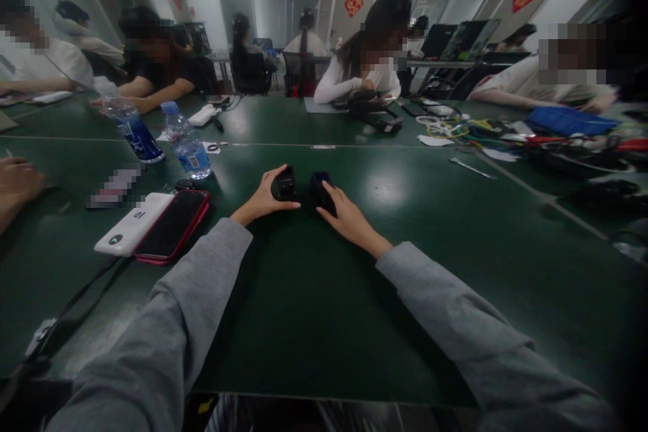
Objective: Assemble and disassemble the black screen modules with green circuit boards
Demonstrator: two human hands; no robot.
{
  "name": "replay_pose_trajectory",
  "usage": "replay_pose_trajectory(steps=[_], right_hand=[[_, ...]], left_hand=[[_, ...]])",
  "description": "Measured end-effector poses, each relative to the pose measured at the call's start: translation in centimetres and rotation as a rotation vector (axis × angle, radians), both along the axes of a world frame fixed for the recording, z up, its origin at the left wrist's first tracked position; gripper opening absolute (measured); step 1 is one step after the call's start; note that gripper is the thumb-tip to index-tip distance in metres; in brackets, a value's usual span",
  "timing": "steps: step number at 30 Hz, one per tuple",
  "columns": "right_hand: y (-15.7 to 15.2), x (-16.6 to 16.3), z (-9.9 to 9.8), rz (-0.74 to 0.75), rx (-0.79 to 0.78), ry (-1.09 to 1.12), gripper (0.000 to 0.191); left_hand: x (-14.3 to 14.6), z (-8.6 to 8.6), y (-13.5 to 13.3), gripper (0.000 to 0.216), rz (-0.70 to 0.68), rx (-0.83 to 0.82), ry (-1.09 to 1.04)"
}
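Note:
Near the middle of the green table [283, 297], my left hand [263, 199] grips a small black boxy device [286, 182] between thumb and fingers. A second black device [320, 181], with a dark bluish face on top, is held by my right hand [347, 216], whose fingers lie on its right side and top. A narrow gap separates the two devices. Their exact kind does not show. Both seem to rest on or just above the tabletop. Left of my left hand lie a phone in a red case [172, 226] and a white power bank [132, 224].
Two water bottles, one large [132, 123] and one small [186, 142], stand at the left near another phone [115, 185]. Another person's hand [20, 185] is at the far left. A wrench [472, 169], cables [455, 127] and a blue tray [572, 121] lie right. People sit opposite.

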State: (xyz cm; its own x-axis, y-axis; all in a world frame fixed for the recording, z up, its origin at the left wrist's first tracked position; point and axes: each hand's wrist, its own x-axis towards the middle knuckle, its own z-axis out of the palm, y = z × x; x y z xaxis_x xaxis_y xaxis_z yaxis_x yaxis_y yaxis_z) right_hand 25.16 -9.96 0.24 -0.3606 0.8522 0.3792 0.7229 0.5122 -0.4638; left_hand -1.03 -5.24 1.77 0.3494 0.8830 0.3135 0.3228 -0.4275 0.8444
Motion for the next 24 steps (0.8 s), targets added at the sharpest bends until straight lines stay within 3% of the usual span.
replay_pose_trajectory(steps=[3,8,13,17,24], right_hand=[[-0.1,0.0,0.1,-0.003,-0.008,0.0,0.069],[-0.5,0.0,0.5,-0.002,-0.036,0.0,0.069],[-0.3,0.1,0.3,-0.009,-0.015,-0.011,0.069],[-0.1,0.1,0.0,-0.017,-0.023,-0.022,0.071],[0.0,0.0,-0.1,0.0,-0.006,-0.018,0.071]], left_hand=[[-0.3,0.6,0.4,0.093,-0.005,-0.069,-0.145],[-2.7,0.5,2.0,0.083,0.117,-0.082,-0.43],[-5.2,-0.1,2.2,0.093,0.079,-0.157,-0.17],[-5.1,-0.3,2.0,0.099,-0.082,-0.139,0.154],[-4.6,-0.7,2.1,0.098,-0.081,-0.068,0.264]])
